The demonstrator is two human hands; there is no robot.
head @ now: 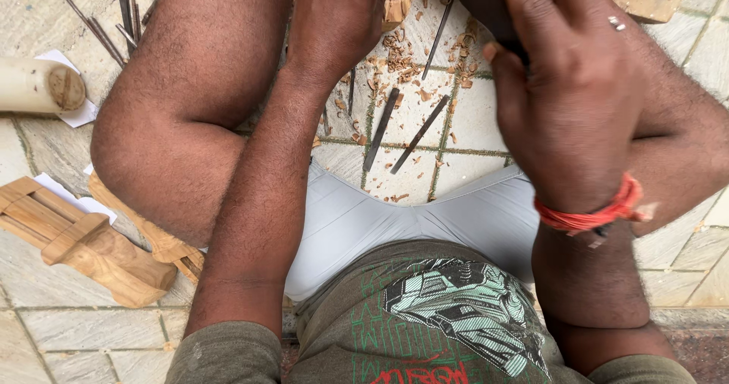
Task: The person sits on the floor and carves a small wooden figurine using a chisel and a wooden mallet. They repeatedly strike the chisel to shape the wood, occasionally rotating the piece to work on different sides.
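Wooden carving (396, 0) half-hidden behind left hand (338, 19)

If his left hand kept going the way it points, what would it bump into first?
Probably the carved wood piece that the left hand already grips; beyond it, the picture's top edge cuts off the view.

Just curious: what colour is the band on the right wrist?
The wrist band is red-orange, seen in the head view.

Soft, even daylight fills the view, bright without glare on the pale stone floor (471, 126). Shadows are faint and diffuse, darkest under the bent legs. The right hand (569, 103), close to the lens, looks slightly blurred, perhaps from motion. Edges stretch a little.
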